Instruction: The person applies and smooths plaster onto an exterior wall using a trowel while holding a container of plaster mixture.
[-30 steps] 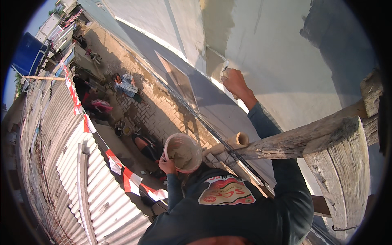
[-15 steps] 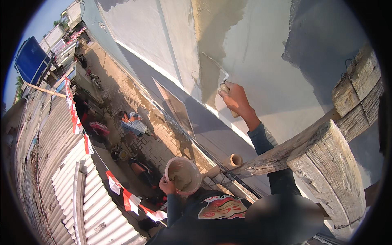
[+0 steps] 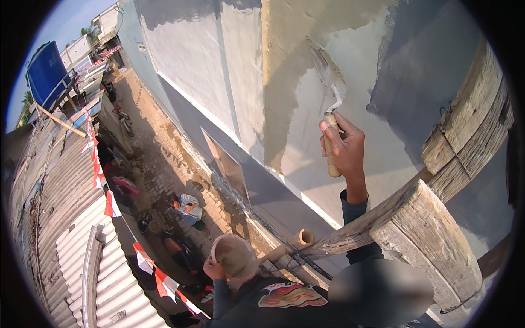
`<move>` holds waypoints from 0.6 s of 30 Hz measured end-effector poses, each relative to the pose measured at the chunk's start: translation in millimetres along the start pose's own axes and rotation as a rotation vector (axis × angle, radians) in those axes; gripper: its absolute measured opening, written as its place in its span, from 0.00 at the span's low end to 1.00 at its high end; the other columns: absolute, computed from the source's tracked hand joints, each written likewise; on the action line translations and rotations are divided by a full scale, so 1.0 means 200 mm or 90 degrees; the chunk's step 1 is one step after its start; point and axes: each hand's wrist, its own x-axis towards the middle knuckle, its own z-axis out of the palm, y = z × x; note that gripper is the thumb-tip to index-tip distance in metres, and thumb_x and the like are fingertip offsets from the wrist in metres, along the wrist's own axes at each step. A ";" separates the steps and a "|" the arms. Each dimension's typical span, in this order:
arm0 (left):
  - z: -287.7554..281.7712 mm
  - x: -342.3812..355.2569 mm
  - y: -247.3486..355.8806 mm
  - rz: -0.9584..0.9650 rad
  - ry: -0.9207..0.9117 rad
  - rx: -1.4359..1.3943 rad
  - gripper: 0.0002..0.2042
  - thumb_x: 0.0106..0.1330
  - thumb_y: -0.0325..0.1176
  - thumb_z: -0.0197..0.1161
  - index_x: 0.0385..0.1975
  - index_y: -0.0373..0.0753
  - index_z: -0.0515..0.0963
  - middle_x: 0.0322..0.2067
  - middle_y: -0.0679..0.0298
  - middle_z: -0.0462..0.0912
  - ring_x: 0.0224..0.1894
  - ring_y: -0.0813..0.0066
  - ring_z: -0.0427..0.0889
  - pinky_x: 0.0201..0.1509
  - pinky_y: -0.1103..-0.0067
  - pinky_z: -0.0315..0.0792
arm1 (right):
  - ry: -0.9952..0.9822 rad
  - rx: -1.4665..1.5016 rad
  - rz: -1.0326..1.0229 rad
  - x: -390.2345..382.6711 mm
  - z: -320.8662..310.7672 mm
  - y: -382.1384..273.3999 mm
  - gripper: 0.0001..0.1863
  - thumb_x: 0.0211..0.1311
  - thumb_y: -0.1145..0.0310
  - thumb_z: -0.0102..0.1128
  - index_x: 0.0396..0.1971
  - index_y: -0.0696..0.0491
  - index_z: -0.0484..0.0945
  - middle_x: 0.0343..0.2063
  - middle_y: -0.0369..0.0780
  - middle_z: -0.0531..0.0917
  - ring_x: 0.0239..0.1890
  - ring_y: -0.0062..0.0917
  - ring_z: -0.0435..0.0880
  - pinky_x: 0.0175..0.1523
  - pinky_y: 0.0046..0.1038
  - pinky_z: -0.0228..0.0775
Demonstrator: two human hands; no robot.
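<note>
Your right hand [image 3: 346,148] gripped the trowel [image 3: 331,79] by its wooden handle, thumb near the top, probably to steer the blade against the wall [image 3: 306,139]. Your left hand [image 3: 214,269] grasped the bucket [image 3: 254,263] at its left edge, seemingly keeping the open mouth upward.

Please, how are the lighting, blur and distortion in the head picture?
Head view throughout: sunlight whitens the corrugated roof; sun and shadow share the alley paving; right hand and trowel look sharp; a blurred oval sits lower right; fisheye distortion bends straight lines near the edge.
</note>
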 end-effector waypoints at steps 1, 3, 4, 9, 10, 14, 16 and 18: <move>-0.01 0.01 -0.03 0.001 0.008 0.016 0.21 0.47 0.15 0.48 0.41 0.28 0.83 0.32 0.60 0.86 0.34 0.77 0.83 0.41 0.78 0.76 | -0.031 0.051 0.005 0.01 -0.01 0.01 0.18 0.64 0.69 0.60 0.48 0.67 0.77 0.23 0.36 0.78 0.19 0.16 0.76 0.21 0.21 0.70; 0.04 -0.02 0.03 -0.005 0.002 0.029 0.21 0.47 0.15 0.48 0.41 0.28 0.83 0.32 0.59 0.87 0.34 0.77 0.83 0.41 0.78 0.76 | -0.054 0.038 0.047 0.05 -0.06 0.06 0.18 0.64 0.70 0.61 0.49 0.67 0.77 0.24 0.36 0.78 0.20 0.16 0.76 0.20 0.21 0.70; 0.07 -0.03 0.10 -0.004 -0.006 0.031 0.21 0.47 0.15 0.48 0.41 0.28 0.83 0.32 0.60 0.87 0.35 0.76 0.83 0.41 0.78 0.76 | -0.081 0.036 0.091 0.06 -0.07 0.07 0.19 0.63 0.70 0.61 0.50 0.67 0.76 0.24 0.36 0.78 0.20 0.16 0.76 0.20 0.21 0.70; 0.00 -0.04 0.13 -0.001 0.002 0.006 0.23 0.48 0.15 0.47 0.43 0.28 0.83 0.34 0.59 0.86 0.36 0.76 0.83 0.43 0.78 0.76 | 0.021 0.079 0.033 0.02 -0.04 0.00 0.17 0.63 0.70 0.61 0.48 0.66 0.77 0.27 0.38 0.80 0.20 0.17 0.77 0.20 0.21 0.70; -0.01 -0.04 0.14 0.013 0.005 -0.008 0.23 0.48 0.14 0.46 0.43 0.28 0.82 0.35 0.59 0.86 0.36 0.76 0.83 0.44 0.78 0.76 | 0.044 0.081 -0.011 0.02 -0.02 -0.04 0.17 0.62 0.71 0.61 0.47 0.66 0.78 0.28 0.39 0.80 0.20 0.17 0.77 0.19 0.21 0.69; 0.07 -0.05 0.13 -0.007 -0.023 -0.028 0.23 0.48 0.14 0.47 0.45 0.27 0.82 0.37 0.59 0.86 0.38 0.75 0.83 0.45 0.79 0.76 | -0.026 0.191 0.001 0.11 -0.08 -0.06 0.15 0.63 0.70 0.61 0.45 0.64 0.78 0.29 0.39 0.80 0.20 0.18 0.77 0.19 0.20 0.69; 0.10 -0.07 0.19 -0.020 -0.030 -0.028 0.23 0.49 0.15 0.48 0.45 0.28 0.82 0.37 0.59 0.86 0.37 0.76 0.83 0.44 0.79 0.76 | -0.105 0.200 0.139 0.17 -0.09 0.05 0.12 0.63 0.70 0.59 0.42 0.63 0.79 0.29 0.39 0.80 0.20 0.18 0.77 0.19 0.20 0.68; 0.11 -0.06 0.24 -0.010 -0.019 0.049 0.15 0.56 0.17 0.55 0.42 0.28 0.83 0.34 0.66 0.85 0.34 0.79 0.81 0.42 0.80 0.75 | -0.141 0.170 0.197 0.16 -0.09 0.27 0.11 0.63 0.71 0.58 0.39 0.63 0.79 0.29 0.39 0.79 0.20 0.18 0.77 0.19 0.20 0.67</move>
